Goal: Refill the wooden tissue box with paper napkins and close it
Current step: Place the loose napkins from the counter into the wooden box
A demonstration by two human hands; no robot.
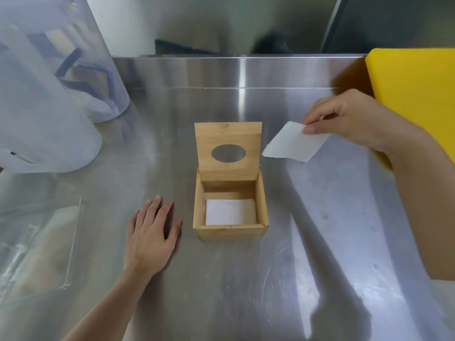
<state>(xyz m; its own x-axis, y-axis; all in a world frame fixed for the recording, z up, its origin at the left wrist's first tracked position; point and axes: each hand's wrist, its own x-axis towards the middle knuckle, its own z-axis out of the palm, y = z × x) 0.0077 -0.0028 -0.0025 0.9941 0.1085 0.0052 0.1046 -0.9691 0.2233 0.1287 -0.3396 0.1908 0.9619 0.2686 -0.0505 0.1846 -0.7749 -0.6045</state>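
Setting: a brushed steel surface (pixel 246 279) seen from above, with a raised steel back edge along the far side.
Wooden tissue box (pixel 230 228): a small square box of pale wood, standing in the middle of the surface, open at the top.
Lid (pixel 228 137): hinged at the far wall of the box and standing upright, its inner face toward the viewer; an oval opening is cut through its centre.
Napkins in box (pixel 230 211): a flat white folded stack lies on the bottom of the box, well below the rim, with a bare strip of wood behind it.
Right hand (pixel 349 119): raised above the surface, to the right of the upright lid and beyond the box; its grip is clamped, thumb and fingers pinching the corner of one napkin.
Held napkin (pixel 295 142): a white folded paper napkin hanging tilted in the air, its free corner pointing left toward the lid without touching it.
Left hand (pixel 150 235): palm down, flat on the surface just left of the box, not touching it; its grip is apart, fingers spread, holding nothing.
Yellow board (pixel 413 94): a bright yellow slab at the far right edge, behind the right hand.
Clear plastic containers (pixel 49 82): large see-through tubs at the far left.
Clear sheet (pixel 37 242): lies flat at the near left.
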